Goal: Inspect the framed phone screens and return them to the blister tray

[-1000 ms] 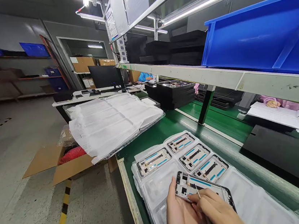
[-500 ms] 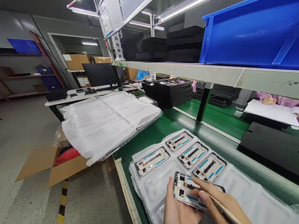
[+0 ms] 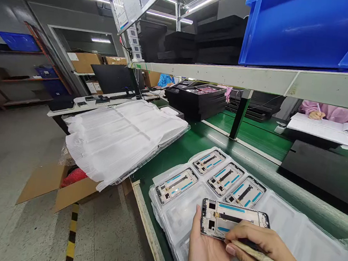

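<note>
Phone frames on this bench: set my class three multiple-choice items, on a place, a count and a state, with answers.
1. Where is the blue crate? A floor; B shelf above the green bench; C carton.
2. How many phone frames lie in the clear tray? A two; B four; C seven.
3. What does the right hand hold? A a tan stick; B the tray; C nothing.
Answers: 1 B, it stands there. 2 B, four show. 3 A, it shows gripped; the left hand cradles a frame.
</note>
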`<action>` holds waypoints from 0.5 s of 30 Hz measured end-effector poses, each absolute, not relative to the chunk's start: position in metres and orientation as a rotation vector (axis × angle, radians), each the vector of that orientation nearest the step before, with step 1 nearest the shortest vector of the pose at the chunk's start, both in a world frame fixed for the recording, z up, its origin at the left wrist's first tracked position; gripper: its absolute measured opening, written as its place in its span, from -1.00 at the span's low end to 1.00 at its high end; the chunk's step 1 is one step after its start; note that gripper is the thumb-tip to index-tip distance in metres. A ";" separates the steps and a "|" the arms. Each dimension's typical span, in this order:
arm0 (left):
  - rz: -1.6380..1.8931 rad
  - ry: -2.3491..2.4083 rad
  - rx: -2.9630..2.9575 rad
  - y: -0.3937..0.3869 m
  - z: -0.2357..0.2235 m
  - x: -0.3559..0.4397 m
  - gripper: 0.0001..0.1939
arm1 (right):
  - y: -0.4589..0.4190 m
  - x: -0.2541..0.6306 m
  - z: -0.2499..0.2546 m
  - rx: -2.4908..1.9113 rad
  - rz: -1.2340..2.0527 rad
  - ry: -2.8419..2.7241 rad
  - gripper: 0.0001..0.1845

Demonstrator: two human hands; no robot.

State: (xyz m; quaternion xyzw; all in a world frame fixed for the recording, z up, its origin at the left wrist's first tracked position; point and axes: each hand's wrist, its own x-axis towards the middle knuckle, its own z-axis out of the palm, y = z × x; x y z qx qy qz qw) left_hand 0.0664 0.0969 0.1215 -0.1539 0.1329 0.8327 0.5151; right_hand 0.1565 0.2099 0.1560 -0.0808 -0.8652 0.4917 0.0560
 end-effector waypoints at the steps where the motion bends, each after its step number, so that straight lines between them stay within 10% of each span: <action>1: 2.007 0.301 -0.334 0.096 0.118 0.066 -0.30 | 0.211 0.156 0.158 -0.229 1.514 -2.602 -0.75; 15: 2.141 0.306 -0.404 0.093 0.130 0.064 -0.43 | 0.206 0.158 0.154 0.032 1.297 -2.548 -0.75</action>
